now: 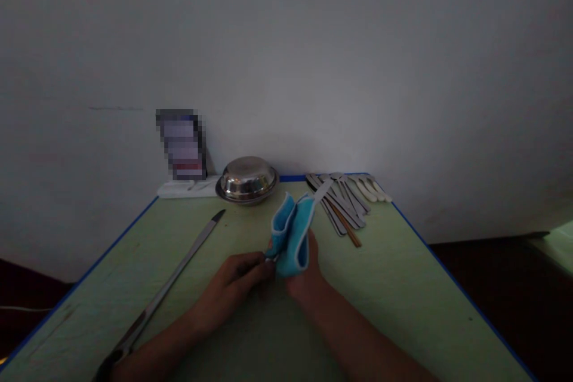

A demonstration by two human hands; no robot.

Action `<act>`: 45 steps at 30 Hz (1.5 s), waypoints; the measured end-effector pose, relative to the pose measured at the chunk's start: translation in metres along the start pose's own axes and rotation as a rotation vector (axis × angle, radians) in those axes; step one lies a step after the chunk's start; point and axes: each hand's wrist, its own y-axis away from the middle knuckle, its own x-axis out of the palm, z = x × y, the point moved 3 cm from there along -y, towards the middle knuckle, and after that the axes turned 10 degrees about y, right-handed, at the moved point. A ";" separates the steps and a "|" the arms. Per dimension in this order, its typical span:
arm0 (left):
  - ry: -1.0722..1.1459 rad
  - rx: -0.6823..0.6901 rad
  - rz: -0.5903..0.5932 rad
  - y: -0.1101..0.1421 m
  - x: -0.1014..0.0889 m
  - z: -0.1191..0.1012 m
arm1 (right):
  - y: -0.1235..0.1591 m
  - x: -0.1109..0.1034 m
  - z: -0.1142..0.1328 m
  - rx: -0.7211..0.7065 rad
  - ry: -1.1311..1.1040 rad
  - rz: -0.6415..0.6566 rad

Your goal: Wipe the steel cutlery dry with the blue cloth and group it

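My left hand (pixel 244 280) is closed, pinching the lower end of a table knife (pixel 323 190). The knife's flat silver blade sticks out above a folded blue cloth (pixel 295 233) with pale edging. My right hand (pixel 308 271) is behind the cloth and closed on it, with the cloth wrapped around the middle of the knife. Most of the right fingers and the knife's middle are hidden. To the left of my left hand, a long narrow metal tool (pixel 179 271) with a dark tip lies slantwise on the table.
A shiny metal bowl (pixel 248 179) lies upside down at the back of the green table (pixel 389 304). Several pieces of metal cutlery (pixel 344 203), brown chopsticks (pixel 347 230) and white spoons (pixel 369 188) lie at the back right. A blurred phone-like screen (pixel 182 146) leans against the wall.
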 end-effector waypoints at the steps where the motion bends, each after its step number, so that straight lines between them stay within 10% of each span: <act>1: -0.031 0.002 0.018 0.001 0.001 0.000 | -0.004 -0.003 0.005 0.034 -0.012 -0.037; 8: -0.266 0.087 0.159 0.010 0.016 0.005 | -0.029 -0.025 0.051 -0.053 -0.135 -0.134; 15: -0.130 0.002 0.123 0.004 0.011 0.003 | -0.018 -0.017 0.039 0.012 -0.036 -0.003; 28: -0.023 -0.031 0.125 0.005 0.008 0.003 | -0.031 -0.031 0.035 0.124 -0.117 -0.271; 35: -0.025 -0.065 0.155 0.004 0.008 0.004 | -0.014 -0.006 0.031 0.160 -0.198 0.179; 45: 0.001 -0.076 0.130 0.003 0.009 0.009 | -0.009 -0.008 0.021 0.179 -0.003 0.053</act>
